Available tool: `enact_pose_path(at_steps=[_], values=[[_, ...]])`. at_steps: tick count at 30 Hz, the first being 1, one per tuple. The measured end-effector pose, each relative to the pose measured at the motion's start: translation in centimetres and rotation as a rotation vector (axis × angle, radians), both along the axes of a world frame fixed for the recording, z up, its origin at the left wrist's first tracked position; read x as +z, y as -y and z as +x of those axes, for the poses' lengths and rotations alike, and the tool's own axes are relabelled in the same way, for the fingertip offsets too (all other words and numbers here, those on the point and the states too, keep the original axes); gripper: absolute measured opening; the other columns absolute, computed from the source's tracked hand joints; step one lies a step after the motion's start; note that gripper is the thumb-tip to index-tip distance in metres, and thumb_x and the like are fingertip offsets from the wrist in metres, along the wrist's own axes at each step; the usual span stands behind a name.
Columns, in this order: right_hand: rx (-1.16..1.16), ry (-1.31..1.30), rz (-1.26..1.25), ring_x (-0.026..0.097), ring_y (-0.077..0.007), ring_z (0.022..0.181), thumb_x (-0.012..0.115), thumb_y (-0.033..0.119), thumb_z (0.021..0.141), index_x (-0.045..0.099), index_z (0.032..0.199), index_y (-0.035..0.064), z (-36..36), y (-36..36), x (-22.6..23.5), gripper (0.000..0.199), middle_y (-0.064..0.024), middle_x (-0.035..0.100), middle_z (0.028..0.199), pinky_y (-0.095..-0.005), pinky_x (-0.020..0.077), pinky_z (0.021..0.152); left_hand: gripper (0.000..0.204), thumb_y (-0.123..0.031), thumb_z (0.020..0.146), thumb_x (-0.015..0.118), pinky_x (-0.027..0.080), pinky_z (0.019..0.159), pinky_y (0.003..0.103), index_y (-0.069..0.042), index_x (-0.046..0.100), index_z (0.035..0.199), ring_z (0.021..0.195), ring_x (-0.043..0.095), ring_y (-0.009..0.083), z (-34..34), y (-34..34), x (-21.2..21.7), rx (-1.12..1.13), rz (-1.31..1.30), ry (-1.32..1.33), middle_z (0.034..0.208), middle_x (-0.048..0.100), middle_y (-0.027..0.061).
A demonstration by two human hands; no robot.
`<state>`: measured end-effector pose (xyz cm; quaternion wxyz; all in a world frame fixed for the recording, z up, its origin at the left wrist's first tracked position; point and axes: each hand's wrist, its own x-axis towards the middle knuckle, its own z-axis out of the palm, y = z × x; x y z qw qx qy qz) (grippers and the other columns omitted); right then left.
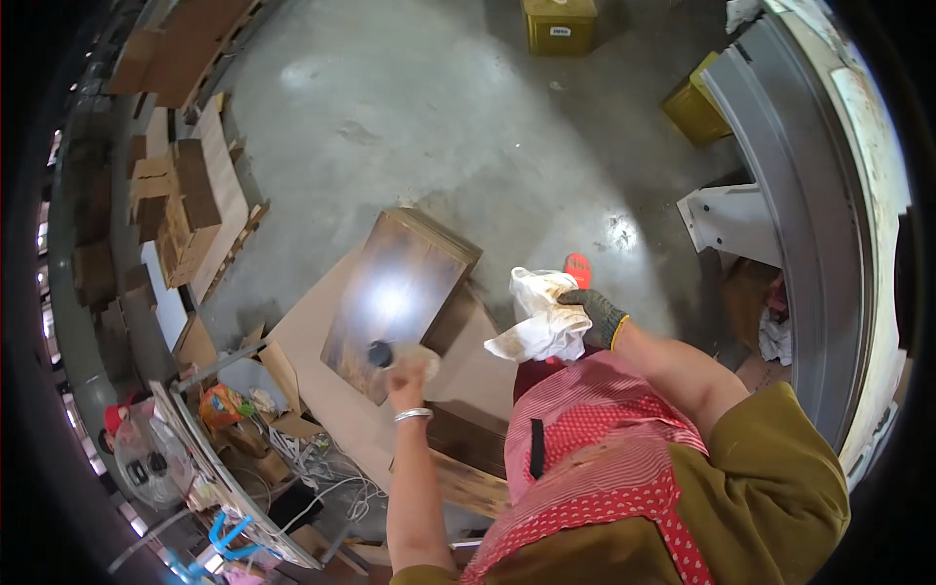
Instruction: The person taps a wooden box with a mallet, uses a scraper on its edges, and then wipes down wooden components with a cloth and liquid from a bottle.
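The left hand [408, 369], bare with a silver bracelet [413, 414] on the wrist, holds a small dark round thing [380, 353] against the glossy brown wooden panel [395, 292]. The right hand [595, 314] wears a dark glove and grips a crumpled, stained white cloth [541, 317]. The panel lies on cardboard sheets [322, 341] on the grey concrete floor [468, 127].

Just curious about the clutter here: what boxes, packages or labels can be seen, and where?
Yellow box: top centre on the floor, squarish, with a small white label.
Second yellow box: upper right beside a grey beam, partly hidden.
Cardboard stack: left, brown, flat pieces.
Colourful packet: lower left, orange and green.
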<state>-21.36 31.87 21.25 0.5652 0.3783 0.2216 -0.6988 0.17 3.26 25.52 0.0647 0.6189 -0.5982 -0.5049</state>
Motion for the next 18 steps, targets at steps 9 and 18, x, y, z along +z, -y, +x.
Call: enact_pose_path(at_steps=[9, 18], values=[[0.334, -0.540, 0.328, 0.060, -0.0216, 0.075, 0.054, 0.012, 0.081, 0.056, 0.112, 0.0045, -4.0, 9.1, -24.6, 0.033, -0.0095, 0.062, 0.086, -0.0332, 0.0496, 0.069, 0.058, -0.010, 0.078, 0.070, 0.053, 0.077, 0.030, -0.006, 0.042, 0.129, 0.102, 0.056, 0.0191, -6.9, 13.9, -13.8, 0.289, -0.311, -0.004, 0.119, 0.053, 0.0104], [0.361, -0.872, 0.543, 0.058, -0.0192, 0.063, 0.054, 0.023, 0.081, 0.064, 0.092, 0.0059, -0.2, 17.6, -41.4, 0.022, -0.0085, 0.063, 0.071, -0.0354, 0.0455, 0.056, 0.068, -0.031, 0.083, 0.064, 0.046, 0.094, 0.041, -0.013, 0.027, 0.138, 0.117, 0.045, 0.0288, -7.3, 12.8, -19.4, 0.295, -0.272, -0.063, 0.135, 0.040, 0.0099]])
